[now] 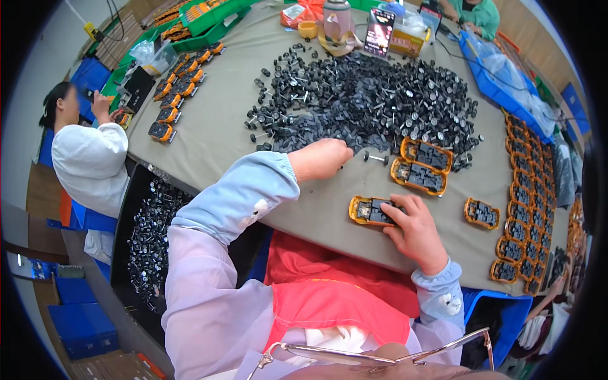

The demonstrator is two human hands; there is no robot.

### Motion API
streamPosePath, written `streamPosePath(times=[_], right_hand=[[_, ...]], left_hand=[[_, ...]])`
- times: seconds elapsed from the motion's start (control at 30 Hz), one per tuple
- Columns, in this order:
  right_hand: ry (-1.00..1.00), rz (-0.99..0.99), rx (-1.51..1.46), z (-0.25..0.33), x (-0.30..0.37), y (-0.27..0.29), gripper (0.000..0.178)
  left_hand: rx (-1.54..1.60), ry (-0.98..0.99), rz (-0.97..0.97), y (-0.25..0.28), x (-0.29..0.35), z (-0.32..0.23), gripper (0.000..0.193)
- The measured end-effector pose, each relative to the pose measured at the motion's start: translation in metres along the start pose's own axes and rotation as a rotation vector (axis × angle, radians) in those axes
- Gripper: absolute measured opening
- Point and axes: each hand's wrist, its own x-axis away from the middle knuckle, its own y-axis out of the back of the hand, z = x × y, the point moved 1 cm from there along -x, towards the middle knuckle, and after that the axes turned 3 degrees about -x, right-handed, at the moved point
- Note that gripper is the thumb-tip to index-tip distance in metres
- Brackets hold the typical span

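My right hand [415, 231] grips an orange toy car body [361, 209], which lies upside down near the table's front edge with its black underside showing. Thumb and fingers press on its right end. At the near edge of a big pile of small black parts [354, 95], my left hand [322, 159] is closed with its fingertips together. A dark bit shows by those fingertips, too small to name. Just right of them lies a wheel axle [376, 158] with two black wheels. Two more upturned car bodies [418, 177] sit side by side beyond my right hand.
One car body [482, 213] lies apart on the right, near long rows of others [520, 209]. More stand at the far left [174, 95]. A black bin of wheel axles [152, 240] is by my left side. A phone [379, 31] stands behind the pile. Co-workers sit left and far right.
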Motion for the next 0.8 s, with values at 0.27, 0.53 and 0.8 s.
streamPosePath(times=[0.27,0.53,0.8], right_hand=[[0.037,0.077,-0.013,-0.006,-0.011,0.0,0.052],[0.055,0.132,-0.009,-0.008,-0.017,0.006,0.052],[0.102,0.151,-0.003,-0.008,-0.02,0.001,0.053]], left_hand=[[-0.025,0.056,-0.1,-0.009,0.009,-0.007,0.008],[-0.083,-0.582,-0.241,-0.008,0.05,-0.037,0.021],[-0.154,-0.772,-0.092,-0.012,0.042,-0.045,0.018]])
